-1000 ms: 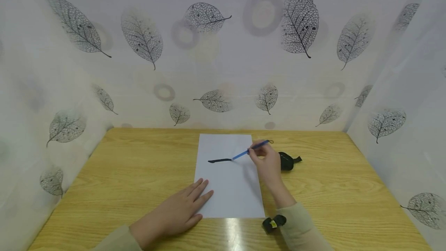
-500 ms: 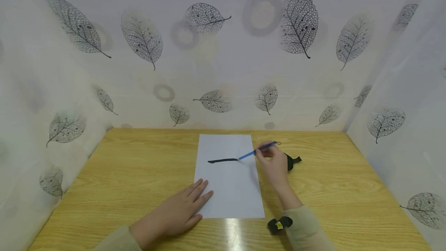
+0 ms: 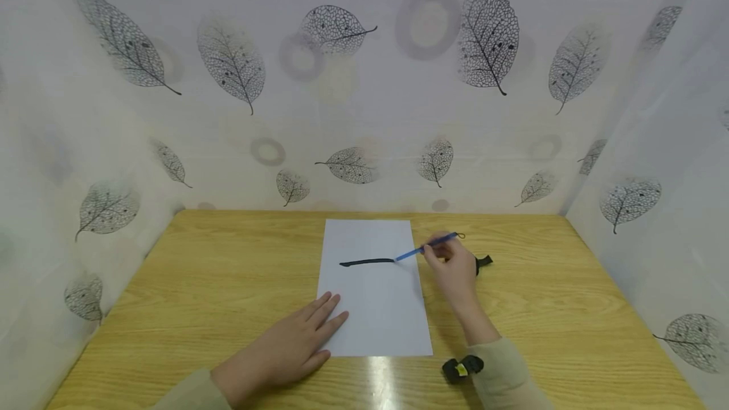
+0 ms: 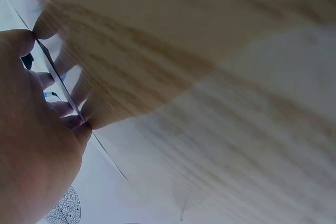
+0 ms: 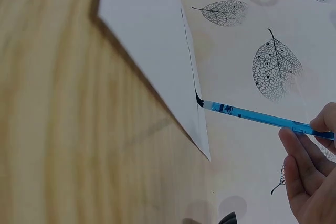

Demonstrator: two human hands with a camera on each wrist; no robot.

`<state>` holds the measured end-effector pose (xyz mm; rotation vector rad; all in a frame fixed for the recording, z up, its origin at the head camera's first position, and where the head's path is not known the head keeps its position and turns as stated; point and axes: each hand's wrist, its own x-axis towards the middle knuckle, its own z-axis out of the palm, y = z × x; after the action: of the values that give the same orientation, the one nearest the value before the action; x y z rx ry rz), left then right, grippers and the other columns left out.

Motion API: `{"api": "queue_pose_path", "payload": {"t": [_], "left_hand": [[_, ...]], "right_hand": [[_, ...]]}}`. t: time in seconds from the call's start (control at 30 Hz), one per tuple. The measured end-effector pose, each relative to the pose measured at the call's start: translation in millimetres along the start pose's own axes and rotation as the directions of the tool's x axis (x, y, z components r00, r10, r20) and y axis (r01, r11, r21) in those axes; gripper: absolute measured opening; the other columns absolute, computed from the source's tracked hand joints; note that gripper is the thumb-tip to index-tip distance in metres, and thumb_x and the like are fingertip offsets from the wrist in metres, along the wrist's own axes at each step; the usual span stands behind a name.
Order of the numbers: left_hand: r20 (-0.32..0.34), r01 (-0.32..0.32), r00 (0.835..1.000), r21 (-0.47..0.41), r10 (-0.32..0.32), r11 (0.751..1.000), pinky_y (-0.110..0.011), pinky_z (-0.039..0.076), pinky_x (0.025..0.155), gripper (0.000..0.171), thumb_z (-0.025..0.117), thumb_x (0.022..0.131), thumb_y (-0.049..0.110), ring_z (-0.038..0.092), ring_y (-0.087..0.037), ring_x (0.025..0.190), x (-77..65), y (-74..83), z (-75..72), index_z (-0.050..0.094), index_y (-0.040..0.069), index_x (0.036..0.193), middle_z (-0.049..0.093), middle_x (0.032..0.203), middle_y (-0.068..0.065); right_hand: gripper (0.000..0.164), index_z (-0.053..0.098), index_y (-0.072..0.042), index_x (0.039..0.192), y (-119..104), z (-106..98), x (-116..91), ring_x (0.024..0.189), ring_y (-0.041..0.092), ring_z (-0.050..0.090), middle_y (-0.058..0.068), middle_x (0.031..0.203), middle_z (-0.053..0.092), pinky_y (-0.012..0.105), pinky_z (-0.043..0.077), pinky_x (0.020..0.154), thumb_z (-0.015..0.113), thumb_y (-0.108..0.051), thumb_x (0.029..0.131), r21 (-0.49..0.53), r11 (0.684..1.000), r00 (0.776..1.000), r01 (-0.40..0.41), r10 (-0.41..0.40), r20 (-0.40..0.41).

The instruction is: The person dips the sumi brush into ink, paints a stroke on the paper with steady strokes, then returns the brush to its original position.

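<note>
A blue brush (image 5: 257,116) with a dark tip is pinched between the thumb and fingers of my right hand (image 3: 454,271). Its tip touches the white sheet of paper (image 3: 373,315) at the right end of a black stroke (image 3: 367,262). That stroke runs nearly level across the upper part of the sheet. My left hand (image 3: 290,340) lies flat with spread fingers, its fingertips on the paper's lower left edge. In the left wrist view, the left hand (image 4: 37,129) rests at the edge of the sheet. A small loop hangs from the brush's rear end.
Behind my right hand, a black object with a short stem (image 3: 484,262) is mostly hidden. The wooden table (image 3: 228,271) extends on both sides of the paper. A curtain with leaf prints (image 3: 364,81) closes off the back and sides. A black wrist camera (image 3: 462,369) sits at my right cuff.
My right hand has moved right with the brush, and the black stroke has grown longer toward the right. More of the black object is now covered. The left hand stays put.
</note>
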<state>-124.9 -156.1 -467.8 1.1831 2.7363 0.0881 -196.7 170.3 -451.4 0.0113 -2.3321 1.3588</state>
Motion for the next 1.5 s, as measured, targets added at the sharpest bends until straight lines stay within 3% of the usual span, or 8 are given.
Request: {"api": "queue_pose_path", "payload": {"t": [0.47,0.87,1.5], "left_hand": [[-0.011,-0.022,1.000,0.027,0.022,0.999,-0.047,0.039,0.128,0.063,0.049,0.111,0.040,0.029,-0.033,0.163,1.7,-1.8,1.3,0.035,0.016,0.167,0.027,0.176,-0.015],[-0.001,-0.013,1.000,0.032,0.013,0.999,-0.047,0.039,0.128,0.063,0.049,0.111,0.041,0.030,-0.032,0.163,1.5,-1.0,0.1,0.035,0.017,0.167,0.028,0.176,-0.014],[-0.005,-0.016,1.000,0.045,0.016,0.999,-0.046,0.039,0.128,0.063,0.049,0.111,0.041,0.030,-0.032,0.163,1.9,-1.3,2.9,0.036,0.017,0.167,0.029,0.176,-0.014]], "right_hand": [[0.008,0.075,-0.002,0.103,4.5,-9.1,-1.2,0.081,0.015,0.077,0.015,0.093,0.081,0.013,0.057,0.069,0.076,0.000,0.095,-0.009,0.999,0.999,0.032,-0.032,-0.020],[0.007,0.074,-0.001,0.100,5.5,-11.3,-3.6,0.078,0.028,0.077,0.014,0.090,0.080,0.022,0.059,0.067,0.075,0.002,0.093,-0.058,0.994,0.995,0.093,-0.095,-0.033],[0.007,0.074,0.000,0.099,5.2,-13.6,-6.4,0.077,0.030,0.078,0.013,0.088,0.080,0.016,0.056,0.066,0.075,0.003,0.093,-0.089,0.989,0.992,0.117,-0.122,-0.044]]}}
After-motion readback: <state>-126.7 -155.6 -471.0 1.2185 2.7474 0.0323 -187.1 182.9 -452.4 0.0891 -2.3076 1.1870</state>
